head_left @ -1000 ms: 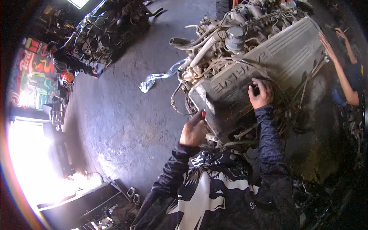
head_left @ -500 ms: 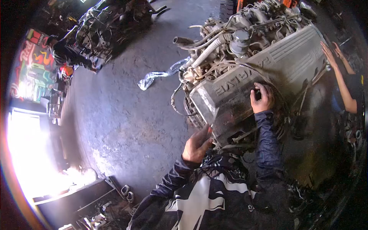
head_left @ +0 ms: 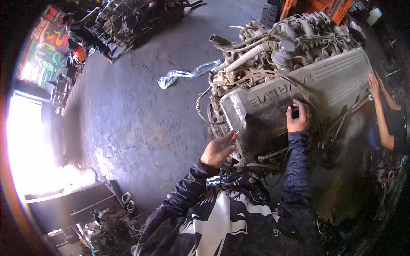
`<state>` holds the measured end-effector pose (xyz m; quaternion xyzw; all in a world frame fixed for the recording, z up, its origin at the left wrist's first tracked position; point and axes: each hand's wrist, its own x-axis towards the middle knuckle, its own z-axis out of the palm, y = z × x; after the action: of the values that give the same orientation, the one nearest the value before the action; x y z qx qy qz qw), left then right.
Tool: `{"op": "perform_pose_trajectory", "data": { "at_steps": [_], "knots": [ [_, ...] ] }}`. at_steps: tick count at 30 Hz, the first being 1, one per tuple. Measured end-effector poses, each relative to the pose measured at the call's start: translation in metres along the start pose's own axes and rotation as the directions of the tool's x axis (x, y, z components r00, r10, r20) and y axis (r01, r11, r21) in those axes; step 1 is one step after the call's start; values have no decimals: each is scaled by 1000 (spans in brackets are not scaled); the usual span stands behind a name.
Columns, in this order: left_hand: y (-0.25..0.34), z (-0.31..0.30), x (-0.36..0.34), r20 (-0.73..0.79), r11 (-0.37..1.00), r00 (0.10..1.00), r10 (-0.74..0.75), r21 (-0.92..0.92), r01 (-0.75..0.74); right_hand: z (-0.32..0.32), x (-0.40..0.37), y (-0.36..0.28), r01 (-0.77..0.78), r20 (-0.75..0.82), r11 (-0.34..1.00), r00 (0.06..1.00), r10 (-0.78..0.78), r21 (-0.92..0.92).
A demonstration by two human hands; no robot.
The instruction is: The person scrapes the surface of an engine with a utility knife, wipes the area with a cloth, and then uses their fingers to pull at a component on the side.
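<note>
My left hand (head_left: 218,150) is closed around a red-handled tool (head_left: 234,136) with a thin, pale metal tip, beside the near left corner of a large engine (head_left: 273,51). Most of the handle is hidden in the fingers, and its exact kind cannot be made out. The grey engine cover (head_left: 333,91) carries raised "24 VALVE" lettering and is stained dark on its near side. Over that dark part is my right hand (head_left: 300,116), fingers curled, a gap between thumb and fingertips, nothing visible in it. A dark cable (head_left: 305,91) curves over the cover just beyond it.
At right, another person's hands (head_left: 376,91) are at the cover's edge. Clear plastic wrap (head_left: 188,73) lies on the dark floor (head_left: 141,115). A second engine (head_left: 128,21) and a crouching person (head_left: 85,36) are far left. An orange metal frame (head_left: 318,8) stands behind the engine.
The view has shifted, so the engine appears lower and further right. My left hand keeps its hold on the red-handled tool, its tip still near the cover's corner; my right hand stays curled.
</note>
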<state>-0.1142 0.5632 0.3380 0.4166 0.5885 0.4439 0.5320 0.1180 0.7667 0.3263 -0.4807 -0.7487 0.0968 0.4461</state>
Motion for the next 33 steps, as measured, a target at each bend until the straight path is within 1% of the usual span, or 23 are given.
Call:
{"op": "perform_pose_trajectory", "data": {
  "at_steps": [1,3,4,6,7,8,9,10,12,14,15,16,17,18,20,21,22,24,25,27,28,31,33],
  "knots": [
    [6,-1,2,-8,1000,1000,0,-5,0,0,-4,5,-7,58,1000,998,8,-20],
    [20,-4,2,-2,993,994,-108,-52,108,-2,-3,3,-14,80,999,997,18,-46],
    [16,-3,-2,-4,992,993,-116,-57,116,-3,-3,3,-16,89,997,996,23,-75],
    [4,1,1,-47,995,999,-5,100,10,-1,-5,9,-18,80,997,996,23,-72],
    [2,4,1,-50,1000,999,-8,24,9,-1,-3,8,10,79,996,997,-3,-89],
    [0,3,3,-58,1000,998,0,22,1,-1,-2,8,36,78,994,997,-28,-106],
    [-1,1,2,-56,998,998,-15,61,18,0,-2,6,22,37,999,999,-21,-34],
    [3,0,0,-53,994,998,-34,100,39,1,-1,6,26,41,999,999,-24,-33],
    [22,-1,-3,-45,993,994,-96,-70,92,3,-6,10,3,37,999,999,-1,-39],
    [7,1,-1,-59,1000,998,-4,-18,3,1,-7,4,-46,46,999,998,46,-9],
    [-16,10,1,-67,998,996,61,-7,-61,-2,-5,4,-7,72,999,997,10,-49],
    [-11,16,2,-74,992,989,130,5,-130,-4,-1,5,37,96,995,995,-28,-89],
    [1,11,-8,-42,974,999,-10,225,19,-3,-2,9,42,102,987,994,-27,-153],
    [-1,11,-5,-43,974,999,-5,224,15,-3,-1,11,46,99,987,995,-31,-154],
    [0,11,-2,-88,975,992,90,212,-70,-2,-5,4,-34,103,998,994,40,-61],
    [1,12,-3,-123,956,989,85,289,-46,3,-6,5,-28,40,1000,999,28,6],
    [6,15,-7,-124,958,989,79,285,-41,2,-7,5,-30,46,1000,999,30,4],
    [12,20,-10,-147,923,989,3,381,54,1,-6,3,-28,60,1000,998,28,-3],
    [7,23,-10,-165,916,974,156,393,-80,0,-3,3,-20,57,1000,998,20,-2],
    [-1,20,-5,-163,917,973,165,388,-91,0,-3,3,69,39,996,997,-67,-57],
    [-1,19,-6,-156,919,975,161,384,-90,1,-4,4,70,43,996,997,-68,-55],
    [4,28,-14,-180,916,974,140,397,-58,5,-9,9,-83,58,996,995,83,9],
    [-3,35,-13,-231,902,953,197,424,-84,3,-7,10,-33,50,999,998,33,-4]
  ]
}}
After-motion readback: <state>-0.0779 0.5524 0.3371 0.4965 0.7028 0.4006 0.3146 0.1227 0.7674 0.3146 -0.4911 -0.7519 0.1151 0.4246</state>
